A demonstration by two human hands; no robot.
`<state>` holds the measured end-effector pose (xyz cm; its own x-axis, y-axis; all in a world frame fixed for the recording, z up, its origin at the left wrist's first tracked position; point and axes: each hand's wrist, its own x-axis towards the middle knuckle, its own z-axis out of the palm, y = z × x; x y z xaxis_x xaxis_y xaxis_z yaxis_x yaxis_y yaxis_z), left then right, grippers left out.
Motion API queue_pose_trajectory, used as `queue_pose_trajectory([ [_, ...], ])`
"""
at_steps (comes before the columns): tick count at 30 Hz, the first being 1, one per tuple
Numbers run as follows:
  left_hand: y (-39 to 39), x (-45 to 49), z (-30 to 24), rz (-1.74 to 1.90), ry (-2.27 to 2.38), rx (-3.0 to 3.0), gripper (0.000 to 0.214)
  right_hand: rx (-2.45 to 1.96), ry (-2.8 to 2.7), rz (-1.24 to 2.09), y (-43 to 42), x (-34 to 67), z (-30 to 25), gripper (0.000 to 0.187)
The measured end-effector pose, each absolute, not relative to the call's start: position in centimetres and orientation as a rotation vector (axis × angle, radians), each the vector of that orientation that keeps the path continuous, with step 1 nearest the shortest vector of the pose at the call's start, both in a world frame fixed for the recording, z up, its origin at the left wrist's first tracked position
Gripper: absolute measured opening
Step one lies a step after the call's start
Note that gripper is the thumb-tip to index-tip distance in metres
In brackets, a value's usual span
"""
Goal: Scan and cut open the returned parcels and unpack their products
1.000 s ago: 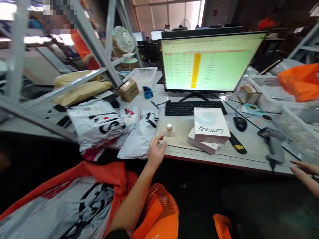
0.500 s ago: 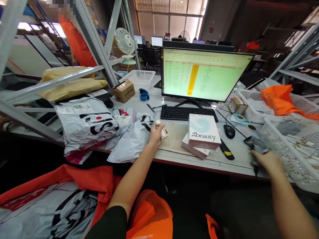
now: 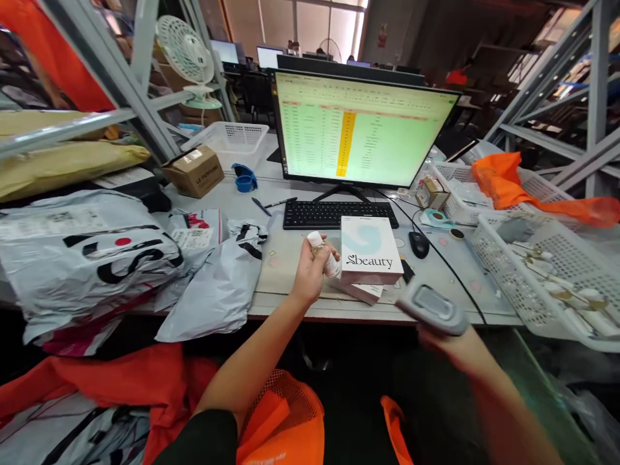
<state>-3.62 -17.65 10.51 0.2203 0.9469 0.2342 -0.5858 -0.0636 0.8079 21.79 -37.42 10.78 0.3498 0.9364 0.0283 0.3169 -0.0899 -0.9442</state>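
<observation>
My left hand (image 3: pixel 310 268) is closed round a small bottle (image 3: pixel 331 263) with a white cap, held above the desk mat just left of the stacked boxes. A grey handheld barcode scanner (image 3: pixel 433 309) is in my right hand (image 3: pixel 448 345), raised off the desk at its front edge; motion blurs that hand a little. Between the two hands, a white box marked "beauty" (image 3: pixel 371 248) lies on top of another box (image 3: pixel 367 292) set askew beneath it.
A monitor (image 3: pixel 358 129), keyboard (image 3: pixel 339 214) and mouse (image 3: pixel 419 245) stand behind. Grey mailer bags (image 3: pixel 217 284) lie left, near a small carton (image 3: pixel 194 171). At right are white baskets (image 3: pixel 547 239), one holding several bottles. Metal rack posts frame both sides.
My right hand has lifted the scanner from the desk's right side and brought it inward. My left hand has raised the bottle toward the boxes. The view has shifted right.
</observation>
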Motion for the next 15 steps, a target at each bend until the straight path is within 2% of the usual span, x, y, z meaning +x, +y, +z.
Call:
queue_pose_trajectory([
  [2, -18.3, -3.0, 10.3, 1.328, 0.446, 1.091, 0.047, -1.533, -1.329, 0.890, -36.4, 18.8, 11.5, 0.053],
  [7, -19.3, -3.6, 9.8, 1.306, 0.459, 1.211, 0.046, -1.441, -1.422, 1.022, -35.6, 17.0, 11.7, 0.052],
  [11, -18.1, -6.0, 9.0, 1.357, 0.684, 1.233, 0.040, -1.593, -1.121, 1.023, -37.2, 20.3, 10.0, 0.057],
  [15, -13.8, -8.8, 7.9, 1.369, 1.060, 1.408, 0.022, -1.838, -0.675, 0.756, -36.7, 28.3, 8.4, 0.049],
])
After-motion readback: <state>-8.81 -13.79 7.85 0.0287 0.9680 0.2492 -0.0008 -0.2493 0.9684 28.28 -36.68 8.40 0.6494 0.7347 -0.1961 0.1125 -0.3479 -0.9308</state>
